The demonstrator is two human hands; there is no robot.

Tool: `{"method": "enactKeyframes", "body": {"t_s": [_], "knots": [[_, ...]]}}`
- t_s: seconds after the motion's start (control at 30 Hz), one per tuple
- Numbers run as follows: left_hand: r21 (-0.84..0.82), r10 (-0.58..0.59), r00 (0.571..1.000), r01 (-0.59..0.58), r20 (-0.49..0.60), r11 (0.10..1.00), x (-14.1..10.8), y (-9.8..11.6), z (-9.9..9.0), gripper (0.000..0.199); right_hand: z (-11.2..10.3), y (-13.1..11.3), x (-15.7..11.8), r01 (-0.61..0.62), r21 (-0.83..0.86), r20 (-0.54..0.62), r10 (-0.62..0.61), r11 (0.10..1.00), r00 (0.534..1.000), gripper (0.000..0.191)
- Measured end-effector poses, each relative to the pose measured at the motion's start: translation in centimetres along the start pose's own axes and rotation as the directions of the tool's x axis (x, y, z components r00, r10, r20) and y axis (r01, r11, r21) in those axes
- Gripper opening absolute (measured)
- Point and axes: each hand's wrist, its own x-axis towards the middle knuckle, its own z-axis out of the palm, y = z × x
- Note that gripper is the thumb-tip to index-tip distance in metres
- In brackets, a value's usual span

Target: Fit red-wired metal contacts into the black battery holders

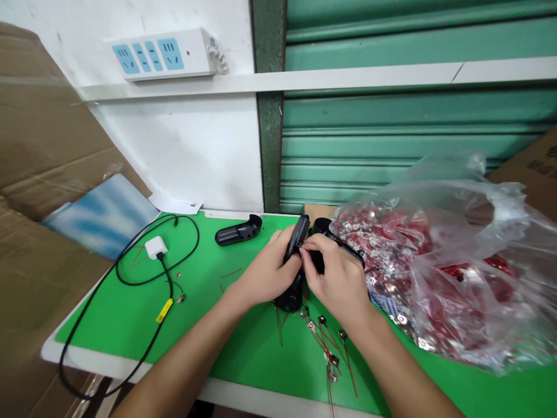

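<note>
My left hand (272, 267) is wrapped round a black plastic piece (299, 232), which stands tilted up above the green mat. Thumb and forefinger of my right hand (335, 276) are pinched together against the side of that piece; what they hold is too small to make out. Beneath my hands lies another black part (289, 300), mostly hidden. Several small metal parts with red wires (334, 360) are scattered on the mat below my right hand. A separate black handle-shaped piece (238, 232) lies at the back of the mat, left of my hands.
A clear plastic bag (461, 284) full of red and silver parts fills the right side. A black cable (89, 293) with a white adapter (155, 248) loops on the left. Cardboard (43, 145) stands at the left edge. A power strip (161, 56) is on the wall.
</note>
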Motion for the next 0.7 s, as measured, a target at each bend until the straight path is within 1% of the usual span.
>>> {"method": "enactKeyframes", "body": {"t_s": [0.17,0.3,0.37,0.43,0.5,0.53,0.57,0.63,0.7], "knots": [[0.122,0.021,1.0,-0.019,-0.011,0.992,-0.3,0.4,0.0,0.061,-0.2,0.1,0.1,0.01,0.01,0.03,-0.01,1.0,1.0,0.02],[0.222,-0.053,0.999,0.049,0.011,0.974,-0.5,1.1,0.0,0.06,-0.5,0.0,0.2,0.053,-0.01,0.059,-0.052,0.999,0.997,0.022],[0.219,-0.063,0.998,0.058,0.016,0.974,-0.5,1.3,0.0,0.06,-0.6,-0.1,0.2,0.075,-0.018,0.061,-0.073,0.997,0.995,0.022],[0.15,-0.017,1.0,0.015,0.013,0.989,-0.4,1.3,-0.2,0.059,-0.9,-0.1,0.4,0.067,-0.007,0.048,-0.067,0.998,0.997,0.024],[0.021,0.038,0.999,-0.038,0.012,0.999,-0.2,1.2,-0.5,0.057,-1.2,0.0,0.6,-0.001,0.071,0.017,0.0,0.998,1.0,0.028],[-0.055,0.043,0.999,-0.042,0.022,0.998,-0.1,1.2,-0.7,0.054,-1.4,0.1,0.7,-0.063,0.13,0.002,0.064,0.989,0.998,0.03],[-0.129,0.028,0.999,-0.023,0.039,0.991,0.0,1.2,-0.9,0.052,-1.5,0.2,0.8,-0.131,0.192,-0.017,0.137,0.973,0.99,0.032],[-0.245,-0.036,0.996,0.056,0.086,0.968,0.1,1.4,-1.3,0.049,-1.6,0.5,0.9,-0.241,0.305,-0.043,0.267,0.921,0.963,0.035],[-0.302,-0.082,0.988,0.118,0.128,0.946,0.1,1.5,-1.6,0.048,-1.4,0.8,0.9,-0.313,0.398,-0.014,0.347,0.862,0.938,0.041]]}}
